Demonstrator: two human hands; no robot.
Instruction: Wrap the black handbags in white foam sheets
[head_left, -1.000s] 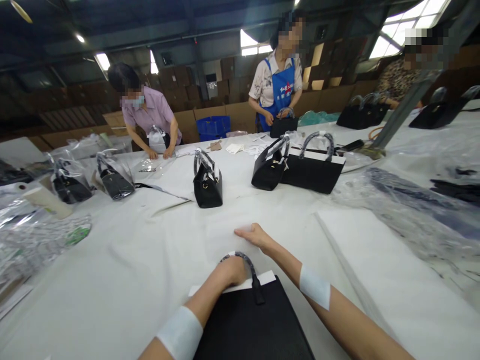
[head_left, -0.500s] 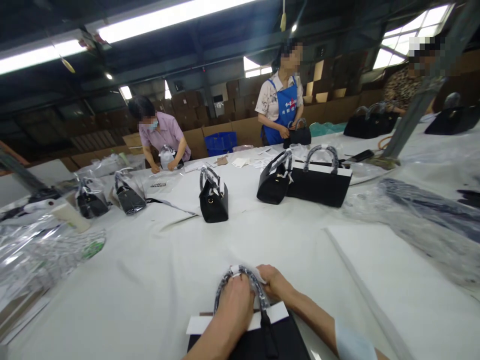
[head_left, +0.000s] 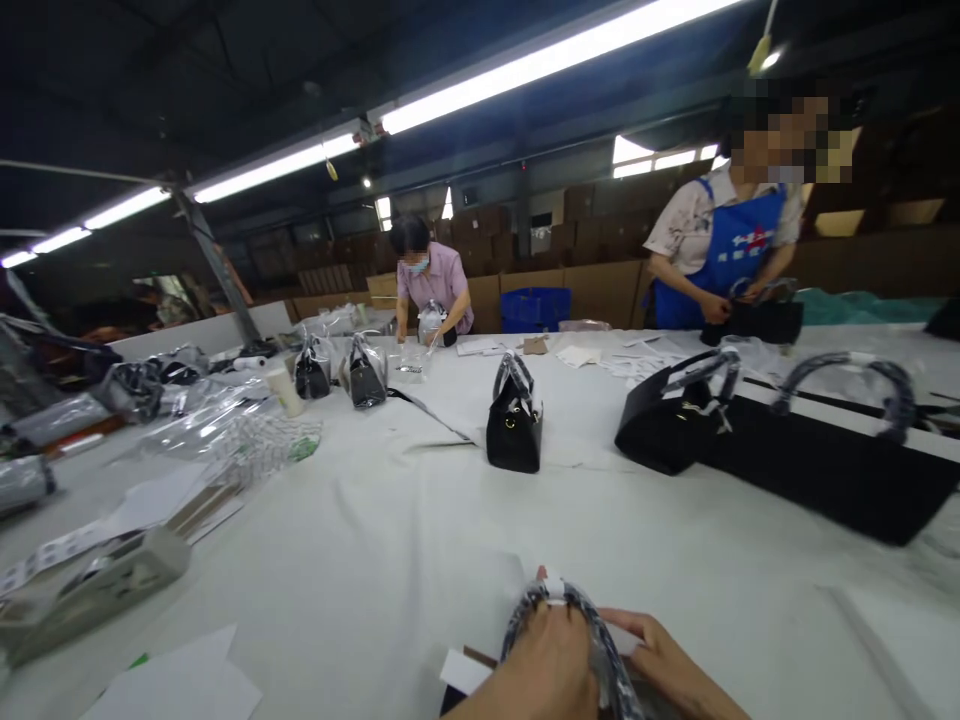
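In front of me a black handbag (head_left: pixel 452 699) is partly below the bottom edge, its handles (head_left: pixel 622 690) wrapped in clear film. My left hand (head_left: pixel 553 655) sits within the handle loop, back of the hand up, fingers curled beneath the wrapped top; what they grip is hidden. Just to the right, my right hand (head_left: pixel 660 655) pinches a thin white sheet (head_left: pixel 624 640) against the handle's side. A white strip (head_left: pixel 465 672) lies across the bag's top edge at left.
Farther up the white table (head_left: pixel 390 560) stand a small black handbag (head_left: pixel 514 430) and, at right, larger black handbags (head_left: pixel 825 450). Plastic bags (head_left: pixel 240 440), a paper cup (head_left: pixel 285 390) and a grey tray (head_left: pixel 112 590) lie left. Two co-workers (head_left: pixel 439 285) handle bags across the table.
My view has swung left, so things appear farther right. The handbag and both hands sit lower and more to the right in the picture; the grips look alike.
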